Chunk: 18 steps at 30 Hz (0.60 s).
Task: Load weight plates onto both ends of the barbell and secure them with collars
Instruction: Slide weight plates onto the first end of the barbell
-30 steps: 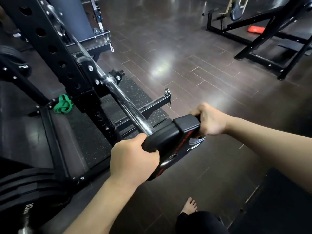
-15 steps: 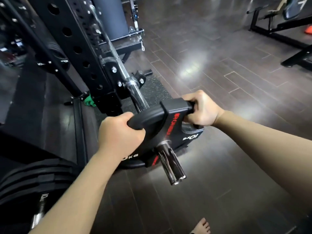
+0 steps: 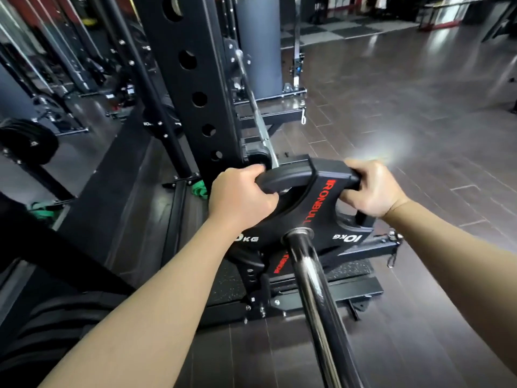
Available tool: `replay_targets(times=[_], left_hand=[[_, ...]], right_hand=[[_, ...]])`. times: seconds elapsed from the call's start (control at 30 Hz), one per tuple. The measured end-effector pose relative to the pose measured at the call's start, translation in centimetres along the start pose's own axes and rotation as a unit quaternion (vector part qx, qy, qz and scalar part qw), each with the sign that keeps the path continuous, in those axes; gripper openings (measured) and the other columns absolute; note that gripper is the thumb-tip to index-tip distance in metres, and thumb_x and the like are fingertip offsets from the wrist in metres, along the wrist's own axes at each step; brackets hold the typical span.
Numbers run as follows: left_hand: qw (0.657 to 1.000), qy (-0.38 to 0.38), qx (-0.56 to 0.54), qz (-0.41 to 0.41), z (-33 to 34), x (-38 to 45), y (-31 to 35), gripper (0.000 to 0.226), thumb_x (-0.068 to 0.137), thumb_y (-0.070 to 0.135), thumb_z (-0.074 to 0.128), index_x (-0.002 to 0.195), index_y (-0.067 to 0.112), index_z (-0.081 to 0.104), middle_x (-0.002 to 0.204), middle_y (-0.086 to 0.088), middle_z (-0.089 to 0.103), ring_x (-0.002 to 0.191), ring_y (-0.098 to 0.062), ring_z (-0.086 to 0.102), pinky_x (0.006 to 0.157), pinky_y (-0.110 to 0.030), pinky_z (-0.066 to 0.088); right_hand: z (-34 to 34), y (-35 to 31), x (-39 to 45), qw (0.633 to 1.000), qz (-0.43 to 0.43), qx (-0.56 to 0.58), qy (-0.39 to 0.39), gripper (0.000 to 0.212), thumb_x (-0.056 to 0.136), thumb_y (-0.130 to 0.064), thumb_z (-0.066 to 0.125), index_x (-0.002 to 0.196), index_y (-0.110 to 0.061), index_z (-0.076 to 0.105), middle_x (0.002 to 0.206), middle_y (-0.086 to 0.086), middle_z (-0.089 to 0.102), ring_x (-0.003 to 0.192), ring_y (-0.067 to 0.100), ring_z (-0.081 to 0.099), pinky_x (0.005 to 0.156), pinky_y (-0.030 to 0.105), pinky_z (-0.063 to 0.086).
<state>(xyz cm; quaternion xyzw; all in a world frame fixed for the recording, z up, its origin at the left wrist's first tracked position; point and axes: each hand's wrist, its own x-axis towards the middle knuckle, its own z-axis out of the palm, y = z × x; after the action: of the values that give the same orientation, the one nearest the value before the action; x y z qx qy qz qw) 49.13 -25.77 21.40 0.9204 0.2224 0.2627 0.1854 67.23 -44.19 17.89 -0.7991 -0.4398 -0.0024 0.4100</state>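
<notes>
Barbell [image 3: 313, 289], chrome and glossy, runs from the bottom of the view up and away to the black rack upright [image 3: 193, 88], its sleeve passing through the centre hole of a black weight plate [image 3: 305, 219]. That plate sits partway along the sleeve, upright and facing the camera, with red lettering and white "10KG" marks on its face. Both hands clamp its top rim: the left hand [image 3: 240, 198] has its fingers curled round the left grip opening, and the right hand [image 3: 373, 189] wraps the right grip opening. Under the rack lies a dark speckled rubber mat [image 3: 223, 287] framed by black steel base rails. Green resistance bands [image 3: 199, 190] lie by the foot of the upright. More black plates [image 3: 28, 144] hang on a storage peg at left. Dark glossy floor tiles [image 3: 405, 113] spread to the right, with a bright patch of reflected light just beyond the right hand.
</notes>
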Motion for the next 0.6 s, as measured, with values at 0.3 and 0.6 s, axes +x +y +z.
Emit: replay_targets(times=[0.3, 0.6], left_hand=[[0.998, 0.042, -0.040, 0.000, 2.0, 3.9, -2.8, 0.014, 0.066, 0.034, 0.062, 0.065, 0.026, 0.051, 0.050, 0.005, 0.051, 0.055, -0.027, 0.053, 0.053, -0.026, 0.036], [0.993, -0.022, -0.118, -0.025, 1.1, 1.4, -3.2, 0.031, 0.085, 0.016, 0.064, 0.115, 0.026, 0.063, 0.102, 0.010, 0.064, 0.093, -0.014, 0.060, 0.085, -0.035, 0.053]], right_hand=[[1.3, 0.9, 5.5, 1.000, -0.019, -0.016, 0.015, 0.024, 0.059, -0.012, 0.059, 0.078, 0.004, 0.060, 0.063, 0.020, 0.051, 0.068, 0.001, 0.033, 0.057, 0.012, 0.034], [2.8, -1.7, 2.4, 0.980, 0.173, 0.038, 0.091, 0.054, 0.062, -0.022, 0.060, 0.115, -0.013, 0.065, 0.112, 0.010, 0.063, 0.109, 0.027, 0.057, 0.098, 0.040, 0.045]])
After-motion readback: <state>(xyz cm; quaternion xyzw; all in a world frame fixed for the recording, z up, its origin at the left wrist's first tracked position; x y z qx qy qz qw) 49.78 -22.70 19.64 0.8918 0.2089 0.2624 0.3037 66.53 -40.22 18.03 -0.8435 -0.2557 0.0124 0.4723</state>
